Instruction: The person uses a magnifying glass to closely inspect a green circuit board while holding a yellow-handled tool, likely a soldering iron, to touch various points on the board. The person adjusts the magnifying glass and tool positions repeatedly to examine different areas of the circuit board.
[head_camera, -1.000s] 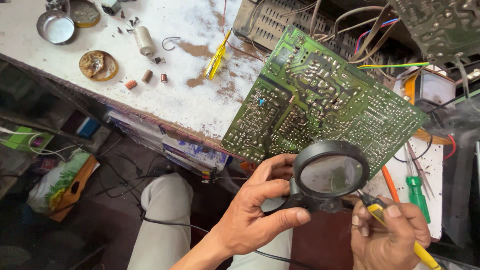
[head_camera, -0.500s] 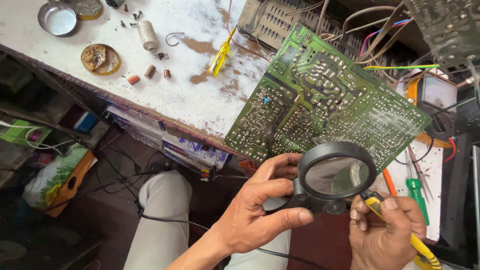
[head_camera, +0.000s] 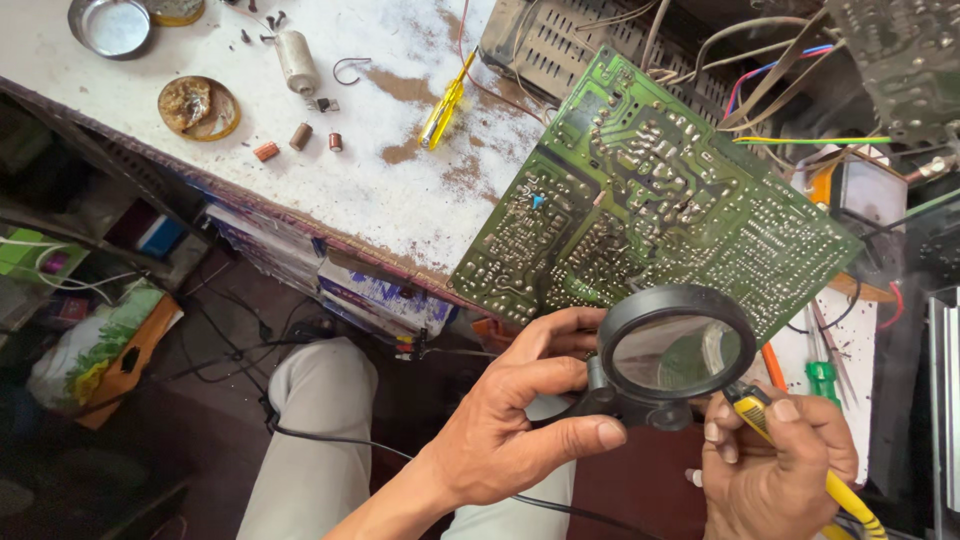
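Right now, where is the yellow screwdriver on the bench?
In the head view the yellow screwdriver lies top centre on the white bench, just left of the green circuit board.

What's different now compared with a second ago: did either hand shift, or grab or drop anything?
Little changed. The whole view slid slightly, so the green circuit board and the magnifying glass sit a touch further right and lower in frame. Nothing was picked up or let go. The left hand still grips the magnifier's black handle, and the right hand still holds the yellow-handled tool beside the lens.
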